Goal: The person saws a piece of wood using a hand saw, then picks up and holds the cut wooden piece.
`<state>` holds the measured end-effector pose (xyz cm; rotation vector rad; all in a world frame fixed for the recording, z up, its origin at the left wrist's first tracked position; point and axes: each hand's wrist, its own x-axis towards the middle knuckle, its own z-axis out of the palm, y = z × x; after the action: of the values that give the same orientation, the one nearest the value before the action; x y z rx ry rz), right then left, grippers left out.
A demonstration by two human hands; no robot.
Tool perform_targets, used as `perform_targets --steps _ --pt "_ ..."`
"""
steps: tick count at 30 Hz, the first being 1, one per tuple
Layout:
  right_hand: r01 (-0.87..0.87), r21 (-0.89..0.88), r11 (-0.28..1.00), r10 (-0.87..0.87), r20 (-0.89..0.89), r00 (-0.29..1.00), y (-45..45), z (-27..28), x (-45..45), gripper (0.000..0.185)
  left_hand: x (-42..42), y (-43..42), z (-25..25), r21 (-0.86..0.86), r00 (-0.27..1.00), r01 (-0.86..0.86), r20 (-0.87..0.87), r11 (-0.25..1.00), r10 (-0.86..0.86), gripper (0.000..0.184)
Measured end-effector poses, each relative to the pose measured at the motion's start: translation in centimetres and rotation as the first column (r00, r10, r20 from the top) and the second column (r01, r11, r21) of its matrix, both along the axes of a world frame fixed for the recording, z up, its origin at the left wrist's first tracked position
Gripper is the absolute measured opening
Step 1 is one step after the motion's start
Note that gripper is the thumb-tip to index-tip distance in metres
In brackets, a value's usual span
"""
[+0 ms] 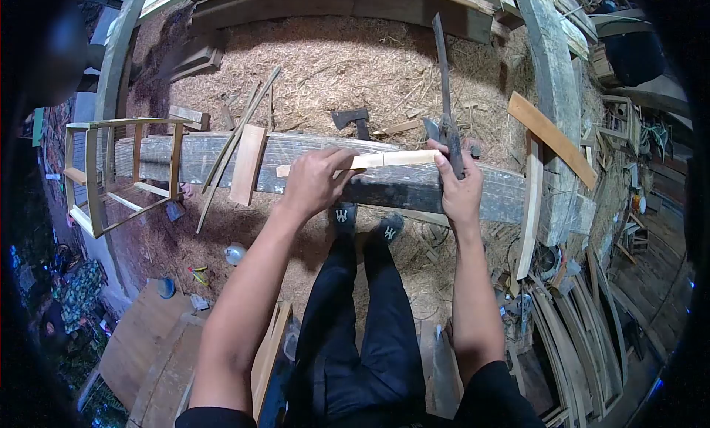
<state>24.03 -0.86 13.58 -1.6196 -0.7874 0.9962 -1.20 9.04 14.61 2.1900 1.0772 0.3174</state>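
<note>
Pale wooden strip (399,159), slender and flat-faced, spans twelve o'clock over the rough, weathered plank (392,190), clasped near its nine-o'clock end by the left hand (316,178) and pinched at its three-o'clock end by the right hand (461,187), the two hands apart.

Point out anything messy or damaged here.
Wood shavings lie thick over the ground beyond the bench, which looks messy. The wooden strip between left hand and right hand has a dark line across it; whether crack or mark, I can't tell.
</note>
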Motion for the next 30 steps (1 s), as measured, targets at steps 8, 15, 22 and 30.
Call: perform_targets --steps 8,15,22,30 --pt "0.023 -0.021 1.000 -0.020 0.121 0.993 -1.1 -0.4 0.0 0.019 -0.2 -0.5 -3.7 0.225 0.997 -0.075 0.051 0.971 0.065 0.031" --pt "-0.046 -0.229 0.972 0.052 0.020 0.998 -4.6 0.7 -0.7 0.013 0.2 -1.6 -5.9 0.346 0.995 -0.080 -0.026 0.935 0.095 0.042" --pt "-0.063 -0.299 0.952 0.051 -0.048 0.998 -7.4 0.6 -3.8 0.015 -0.2 -3.1 -7.2 0.292 0.994 -0.047 -0.081 0.955 0.074 0.054" --pt "-0.097 -0.324 0.941 0.077 -0.076 0.994 -8.1 0.7 -5.6 0.013 -0.5 -3.7 -7.3 0.282 0.993 -0.009 -0.109 0.959 0.041 0.065"
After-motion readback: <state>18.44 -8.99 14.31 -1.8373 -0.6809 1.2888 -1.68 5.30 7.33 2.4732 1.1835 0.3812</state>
